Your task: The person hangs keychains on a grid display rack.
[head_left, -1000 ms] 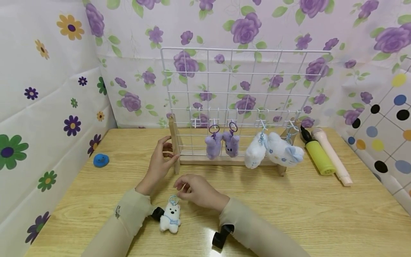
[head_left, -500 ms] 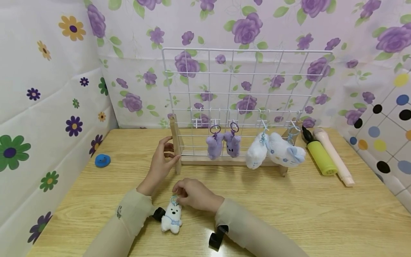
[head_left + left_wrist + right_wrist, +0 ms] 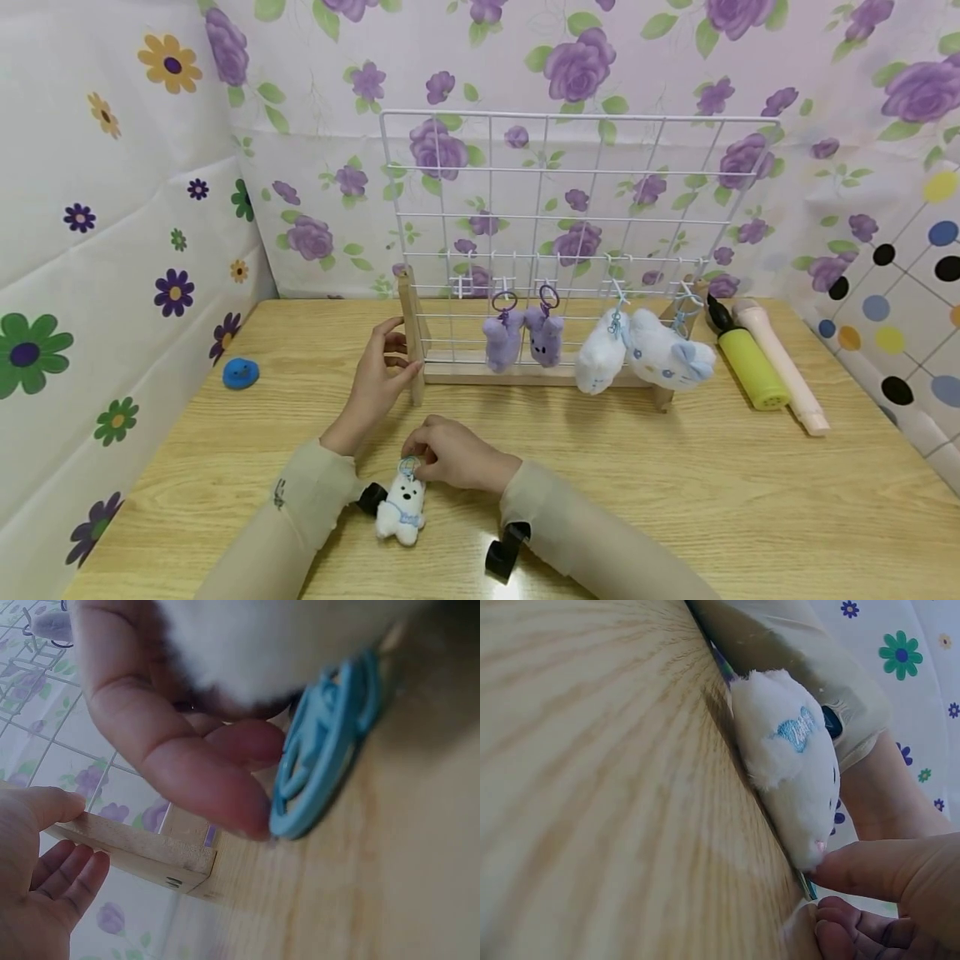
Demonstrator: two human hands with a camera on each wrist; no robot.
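A white plush bear keychain point(image 3: 402, 510) lies face up on the table, its ring pointing toward the rack. My right hand point(image 3: 459, 454) pinches it at the light-blue ring point(image 3: 319, 742), as the left wrist view shows close up. From the right wrist view, the thumb sits at the bear's head point(image 3: 810, 851). My left hand point(image 3: 378, 377) grips the left wooden post point(image 3: 412, 346) of a white wire grid rack point(image 3: 573, 171), thumb in front and fingers partly hidden behind. Two purple plush keychains point(image 3: 545, 337) and two white plush keychains point(image 3: 600, 354) hang from the rack's hooks.
To the left lies a small blue toy duck point(image 3: 241, 373). A yellow-green pump point(image 3: 752, 369) and a pale pink tube-like object point(image 3: 783, 371) lie right of the rack. Flowered cloth point(image 3: 315, 108) closes off the back and left side.
My right hand has come slightly down and left onto the bear keychain's ring, its fingers closing there. My left hand stays on the rack's post.
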